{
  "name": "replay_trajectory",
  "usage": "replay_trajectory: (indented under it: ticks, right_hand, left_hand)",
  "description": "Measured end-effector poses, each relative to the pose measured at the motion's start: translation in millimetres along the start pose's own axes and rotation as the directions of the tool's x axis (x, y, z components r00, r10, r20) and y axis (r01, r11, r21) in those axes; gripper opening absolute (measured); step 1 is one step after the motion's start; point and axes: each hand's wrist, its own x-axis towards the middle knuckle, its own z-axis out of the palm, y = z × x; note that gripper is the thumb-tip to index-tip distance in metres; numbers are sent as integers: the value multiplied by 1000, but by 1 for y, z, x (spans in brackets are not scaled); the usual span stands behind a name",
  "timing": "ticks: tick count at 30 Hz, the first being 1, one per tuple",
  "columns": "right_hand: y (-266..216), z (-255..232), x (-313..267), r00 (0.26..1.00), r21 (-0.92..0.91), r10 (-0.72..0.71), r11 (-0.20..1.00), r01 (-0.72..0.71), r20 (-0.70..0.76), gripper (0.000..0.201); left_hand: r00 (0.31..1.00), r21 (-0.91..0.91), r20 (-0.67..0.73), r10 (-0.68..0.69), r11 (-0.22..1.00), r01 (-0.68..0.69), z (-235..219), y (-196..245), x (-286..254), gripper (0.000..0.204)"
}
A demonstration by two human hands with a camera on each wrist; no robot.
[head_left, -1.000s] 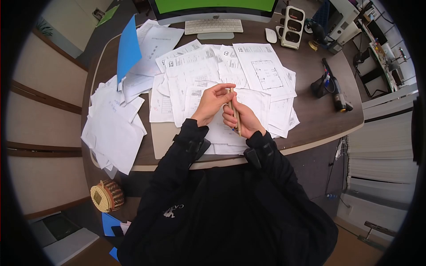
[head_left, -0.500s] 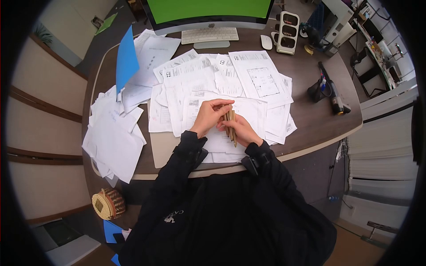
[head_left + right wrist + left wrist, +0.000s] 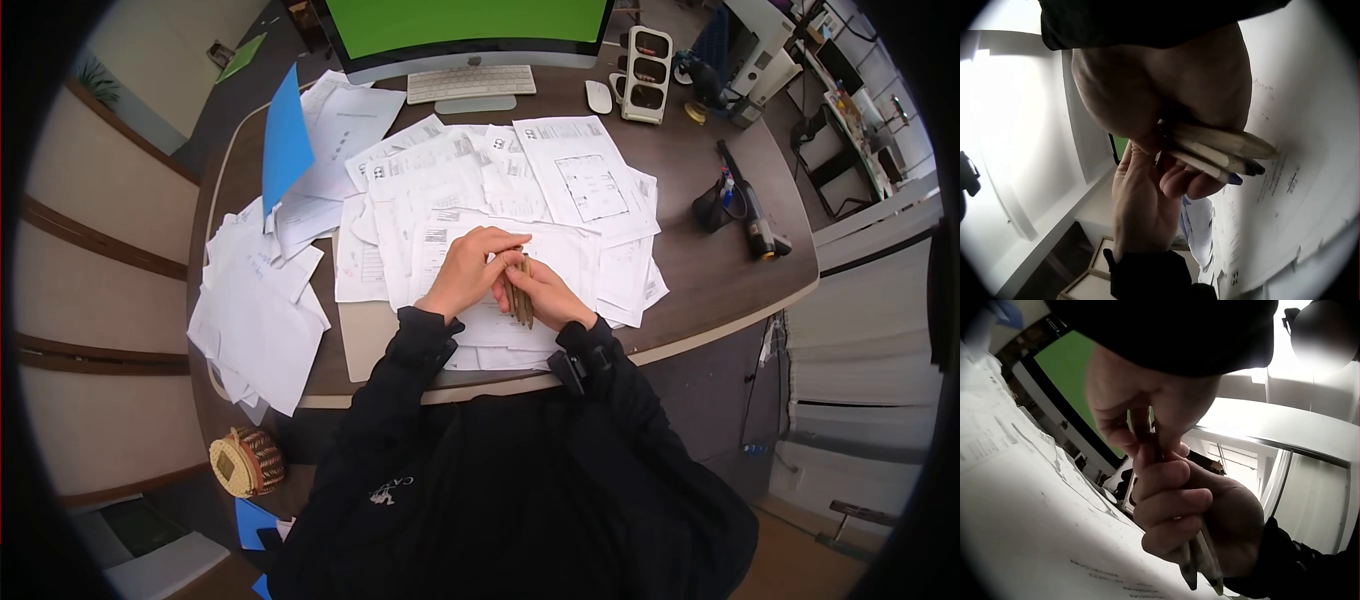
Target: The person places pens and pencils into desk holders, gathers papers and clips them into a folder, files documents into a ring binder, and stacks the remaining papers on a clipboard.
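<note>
My right hand [image 3: 548,293] grips a small bundle of wooden coloured pencils [image 3: 521,305], its fingers wrapped round them. In the right wrist view the pencils [image 3: 1225,149] point outward, with dark and blue tips showing below the hand. My left hand [image 3: 468,268] meets the bundle from above, thumb and fingers pinching at the upper ends, which are mostly hidden. Two pencil tips [image 3: 1210,569] stick out under the right fist in the left wrist view. Both hands are over the spread papers [image 3: 470,340] at the desk's front.
A blue folder [image 3: 287,140] stands among papers on the left, above another loose pile [image 3: 255,330]. Behind the sheets are a keyboard [image 3: 470,84], a mouse [image 3: 598,97] and a monitor [image 3: 460,30]. A pen holder [image 3: 716,212] and a black tool [image 3: 758,225] lie right.
Both hands have come lower in the head view, along with the pencils. The bundle shows several pencils side by side where it looked narrower earlier. The head view has tilted slightly upward.
</note>
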Motion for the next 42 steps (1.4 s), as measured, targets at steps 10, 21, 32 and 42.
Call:
replay_trajectory:
  ticks: [10, 21, 32, 42]
  right_hand:
    - [-3, -2, -5, 999, -240, 42, 970, -36, 20, 13]
    - [9, -10, -7, 979, -144, 165, 978, -147, 116, 12]
    - [-13, -4, -7, 997, -179, 48, 983, -37, 58, 27]
    - [7, 37, -2, 998, -278, 42, 959, -51, -38, 26]
  left_hand:
    - [983, 348, 176, 55, 930, -115, 3, 6, -17, 30]
    - [971, 396, 239, 28, 910, -124, 9, 10, -20, 12]
    - [988, 115, -86, -129, 984, 139, -15, -14, -3, 19]
    - [972, 65, -208, -110, 990, 126, 2, -32, 6, 22]
